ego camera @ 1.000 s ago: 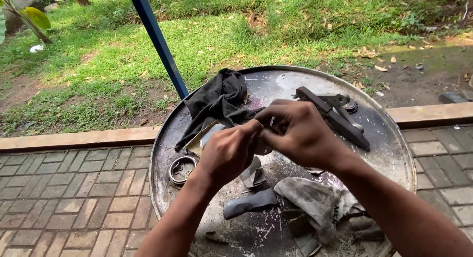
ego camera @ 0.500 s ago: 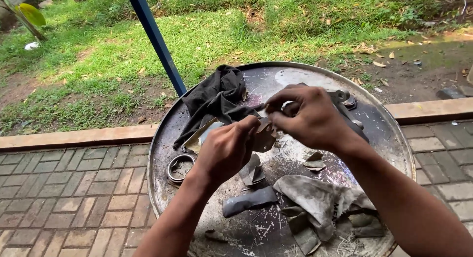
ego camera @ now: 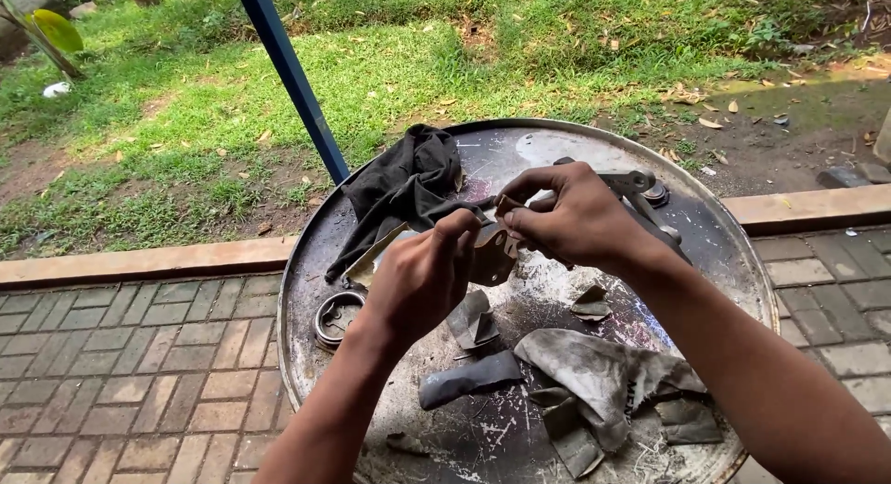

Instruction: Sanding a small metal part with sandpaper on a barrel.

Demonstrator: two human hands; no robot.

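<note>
Scratched round metal drum-lid worktop (ego camera: pixel 724 252) is carrying a crumpled black cloth (ego camera: pixel 408 182) and grey rags (ego camera: pixel 603 377), while left hand (ego camera: pixel 422 280) and right hand (ego camera: pixel 566 215) are both pinching a thin flat brownish piece (ego camera: pixel 492 254).

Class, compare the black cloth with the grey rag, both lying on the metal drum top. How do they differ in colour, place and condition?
The black cloth is dark and evenly coloured; the grey rag is pale and stained. The black cloth lies bunched at the far left rim of the drum top, beyond the hands; the grey rag lies on the near side, among torn scraps. Both are crumpled, and neither hand touches them.
</note>
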